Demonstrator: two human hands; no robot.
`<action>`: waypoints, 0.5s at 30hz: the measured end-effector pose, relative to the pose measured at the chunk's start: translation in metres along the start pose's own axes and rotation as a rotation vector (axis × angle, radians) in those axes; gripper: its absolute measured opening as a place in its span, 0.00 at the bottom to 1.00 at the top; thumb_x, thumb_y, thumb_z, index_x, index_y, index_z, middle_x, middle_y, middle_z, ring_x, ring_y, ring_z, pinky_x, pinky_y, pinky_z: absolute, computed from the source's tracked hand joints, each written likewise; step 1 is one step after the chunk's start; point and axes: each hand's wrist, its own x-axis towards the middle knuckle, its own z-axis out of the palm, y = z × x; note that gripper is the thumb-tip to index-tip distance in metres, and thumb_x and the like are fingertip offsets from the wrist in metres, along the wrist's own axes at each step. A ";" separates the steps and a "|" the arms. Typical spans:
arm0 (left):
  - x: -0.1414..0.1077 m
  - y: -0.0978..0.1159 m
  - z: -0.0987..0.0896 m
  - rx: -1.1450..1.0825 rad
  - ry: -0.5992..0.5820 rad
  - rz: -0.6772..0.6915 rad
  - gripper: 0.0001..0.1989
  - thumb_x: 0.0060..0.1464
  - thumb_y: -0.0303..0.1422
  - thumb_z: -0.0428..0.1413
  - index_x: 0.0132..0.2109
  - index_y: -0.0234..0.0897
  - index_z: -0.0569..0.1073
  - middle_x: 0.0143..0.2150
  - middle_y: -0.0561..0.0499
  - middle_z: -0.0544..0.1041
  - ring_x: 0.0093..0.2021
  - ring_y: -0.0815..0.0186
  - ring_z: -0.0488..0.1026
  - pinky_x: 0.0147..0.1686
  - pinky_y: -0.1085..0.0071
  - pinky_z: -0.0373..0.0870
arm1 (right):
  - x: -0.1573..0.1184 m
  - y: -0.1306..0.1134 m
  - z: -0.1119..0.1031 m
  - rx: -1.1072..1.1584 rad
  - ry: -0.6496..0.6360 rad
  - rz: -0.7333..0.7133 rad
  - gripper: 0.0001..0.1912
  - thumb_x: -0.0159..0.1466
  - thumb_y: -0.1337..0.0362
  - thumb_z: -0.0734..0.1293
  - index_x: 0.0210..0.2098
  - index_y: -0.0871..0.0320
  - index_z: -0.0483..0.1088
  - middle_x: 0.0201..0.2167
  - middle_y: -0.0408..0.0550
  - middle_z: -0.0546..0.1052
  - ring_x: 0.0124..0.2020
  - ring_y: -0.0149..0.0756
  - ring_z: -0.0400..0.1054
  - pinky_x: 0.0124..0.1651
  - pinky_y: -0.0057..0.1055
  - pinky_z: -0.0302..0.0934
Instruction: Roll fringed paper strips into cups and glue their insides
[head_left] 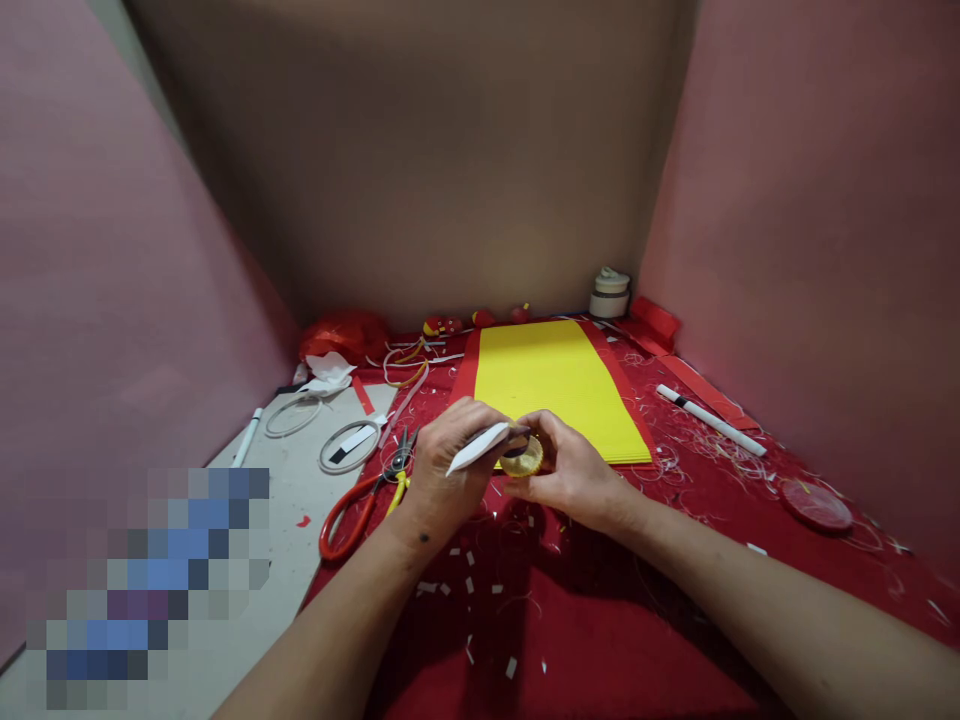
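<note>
My right hand [574,470] has its fingers closed round a small round gold piece with a ridged rim [523,458]. Close against it on the left is my left hand [450,465], its fingers bent round a white folded piece [477,447], which looks like paper or tissue. A dark part shows between the two hands; what it is cannot be made out. Both hands are raised over the red cloth [585,620], at the near edge of a stack of yellow sheets [547,385]. Red-handled scissors [352,520] lie beside my left wrist.
Left, a grey board [289,545] bears clear rings [350,445] and white tissue [328,372]. Right are a white stick [709,420], thread scraps and a round red disc [816,504]. At the back stand a white container [609,293] and a red bag [345,333].
</note>
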 end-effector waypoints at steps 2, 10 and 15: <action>0.000 0.001 0.000 0.004 -0.002 0.006 0.05 0.53 0.31 0.56 0.30 0.34 0.73 0.27 0.51 0.73 0.28 0.69 0.68 0.30 0.72 0.64 | 0.000 0.001 0.000 0.001 -0.002 -0.009 0.23 0.47 0.66 0.72 0.39 0.56 0.60 0.33 0.43 0.69 0.33 0.32 0.65 0.35 0.30 0.62; 0.002 0.005 -0.001 0.014 -0.004 0.037 0.08 0.54 0.32 0.54 0.29 0.35 0.72 0.27 0.51 0.74 0.28 0.69 0.69 0.30 0.71 0.65 | 0.000 0.001 0.000 0.005 -0.009 0.001 0.24 0.46 0.66 0.73 0.39 0.56 0.60 0.34 0.43 0.70 0.34 0.33 0.66 0.37 0.31 0.62; 0.002 0.005 0.000 0.039 -0.007 0.047 0.07 0.54 0.31 0.54 0.29 0.35 0.72 0.26 0.51 0.74 0.27 0.70 0.68 0.28 0.73 0.64 | 0.000 -0.001 -0.001 -0.014 -0.001 -0.007 0.23 0.46 0.65 0.73 0.39 0.56 0.60 0.34 0.43 0.69 0.35 0.33 0.66 0.38 0.32 0.62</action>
